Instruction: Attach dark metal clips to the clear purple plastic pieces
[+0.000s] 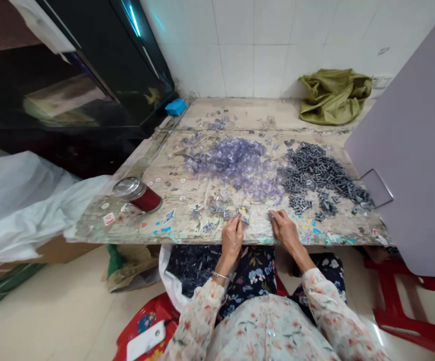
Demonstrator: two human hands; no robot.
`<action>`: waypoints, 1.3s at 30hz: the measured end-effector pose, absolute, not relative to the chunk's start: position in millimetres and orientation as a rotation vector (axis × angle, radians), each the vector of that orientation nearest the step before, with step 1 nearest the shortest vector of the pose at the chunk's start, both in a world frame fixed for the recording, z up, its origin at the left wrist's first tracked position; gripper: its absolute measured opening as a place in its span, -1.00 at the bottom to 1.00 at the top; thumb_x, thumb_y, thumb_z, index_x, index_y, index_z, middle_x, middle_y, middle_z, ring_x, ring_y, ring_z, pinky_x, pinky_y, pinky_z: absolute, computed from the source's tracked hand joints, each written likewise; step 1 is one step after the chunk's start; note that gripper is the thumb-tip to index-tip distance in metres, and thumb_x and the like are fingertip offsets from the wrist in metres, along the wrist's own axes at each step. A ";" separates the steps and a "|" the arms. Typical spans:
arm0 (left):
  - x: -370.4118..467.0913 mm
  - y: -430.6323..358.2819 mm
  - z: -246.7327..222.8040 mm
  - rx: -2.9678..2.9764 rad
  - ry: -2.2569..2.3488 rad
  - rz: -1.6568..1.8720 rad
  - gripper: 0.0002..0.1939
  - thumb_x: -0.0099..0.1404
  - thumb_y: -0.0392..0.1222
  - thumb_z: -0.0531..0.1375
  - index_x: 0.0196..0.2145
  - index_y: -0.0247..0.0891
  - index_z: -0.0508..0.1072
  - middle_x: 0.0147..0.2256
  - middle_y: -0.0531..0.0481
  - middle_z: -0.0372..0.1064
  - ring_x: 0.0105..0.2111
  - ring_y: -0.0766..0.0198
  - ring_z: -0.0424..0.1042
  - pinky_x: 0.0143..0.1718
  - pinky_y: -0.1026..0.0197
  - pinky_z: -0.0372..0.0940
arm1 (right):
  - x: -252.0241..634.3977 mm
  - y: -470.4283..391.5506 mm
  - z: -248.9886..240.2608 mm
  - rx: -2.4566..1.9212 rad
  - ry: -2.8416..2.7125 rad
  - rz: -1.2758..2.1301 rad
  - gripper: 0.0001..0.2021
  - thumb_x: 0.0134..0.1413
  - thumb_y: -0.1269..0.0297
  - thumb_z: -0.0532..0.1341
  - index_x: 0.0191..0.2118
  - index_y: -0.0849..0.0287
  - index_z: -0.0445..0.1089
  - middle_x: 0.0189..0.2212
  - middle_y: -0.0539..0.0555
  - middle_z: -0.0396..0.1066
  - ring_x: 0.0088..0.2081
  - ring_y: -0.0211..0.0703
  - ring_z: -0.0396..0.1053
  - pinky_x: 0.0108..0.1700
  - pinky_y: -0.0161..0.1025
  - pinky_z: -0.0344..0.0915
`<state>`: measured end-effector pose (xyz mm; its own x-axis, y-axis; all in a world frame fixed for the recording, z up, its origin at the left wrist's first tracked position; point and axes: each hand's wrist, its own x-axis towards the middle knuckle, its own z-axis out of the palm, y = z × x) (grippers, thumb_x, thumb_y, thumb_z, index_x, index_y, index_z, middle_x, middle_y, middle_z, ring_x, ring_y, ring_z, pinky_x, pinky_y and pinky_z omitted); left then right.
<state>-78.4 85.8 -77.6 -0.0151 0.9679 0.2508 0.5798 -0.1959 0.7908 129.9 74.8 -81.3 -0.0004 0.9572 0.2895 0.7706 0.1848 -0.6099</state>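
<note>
My left hand rests over the table's front edge with fingers pinched beside a few small grey pieces; what it holds is too small to name. To its right, my right hand has its thumb and fingertips together at a tiny dark piece that I cannot make out. Beyond both hands lies a spread of translucent purple pieces. A heap of dark grey small parts sits at the right of the worn wooden table.
A red jar with a metal lid stands at the left. Olive cloth and a blue box are at the back. Below the front edge is an open white sack of dark pieces. A pale purple panel borders the right side.
</note>
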 end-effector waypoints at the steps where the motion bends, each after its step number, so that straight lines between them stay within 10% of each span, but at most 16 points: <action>1: -79.5 87.4 -74.0 1.857 1.644 1.114 -0.69 0.34 -0.29 0.03 -0.07 -0.32 0.50 -0.14 -0.24 0.46 -0.14 0.05 0.47 -0.07 0.02 0.35 | 129.2 79.4 -80.9 -1.633 -1.832 0.357 -0.69 0.32 0.30 -0.03 0.00 0.15 0.40 -0.20 0.15 0.40 -0.25 -0.13 0.39 -0.22 -0.26 0.28; 10: -33.5 65.9 -49.9 1.418 1.297 1.103 -0.67 0.34 -0.07 0.11 -0.08 -0.30 0.51 -0.18 -0.20 0.47 -0.25 0.13 0.51 -0.23 0.12 0.44 | 127.2 69.0 -63.3 -1.522 -1.593 0.576 -0.85 0.25 0.25 0.14 -0.32 0.15 0.39 -0.41 0.02 0.37 -0.37 -0.21 0.32 -0.29 -0.29 0.23; 19: -2.5 68.4 -54.9 0.905 1.125 0.887 -0.64 0.08 0.08 0.35 -0.37 -0.32 0.55 -0.53 0.03 0.45 -0.50 0.29 0.44 -0.37 0.27 0.40 | 135.6 33.4 -46.1 -1.450 -1.642 0.680 -0.78 0.32 0.34 0.02 -0.18 0.13 0.43 -0.31 0.07 0.42 -0.25 -0.18 0.38 -0.18 -0.27 0.29; 28: 5.1 66.3 -64.1 0.816 1.160 0.943 -0.62 0.03 0.06 0.39 -0.41 -0.36 0.56 -0.50 -0.02 0.50 -0.52 0.32 0.46 -0.39 0.29 0.37 | 196.6 72.7 -62.6 -2.001 -1.442 0.012 -0.78 0.26 0.23 0.10 -0.13 0.19 0.42 -0.19 0.20 0.41 -0.25 -0.07 0.35 -0.22 -0.19 0.27; 39: 6.3 64.8 -65.9 0.687 1.111 0.977 -0.60 -0.03 0.07 0.41 -0.46 -0.38 0.55 -0.50 -0.05 0.50 -0.49 0.32 0.49 -0.37 0.30 0.39 | 184.7 59.9 -76.8 -1.881 -1.777 0.079 -0.79 0.29 0.40 0.00 -0.15 0.17 0.37 -0.25 0.16 0.39 -0.22 -0.06 0.33 -0.22 -0.22 0.23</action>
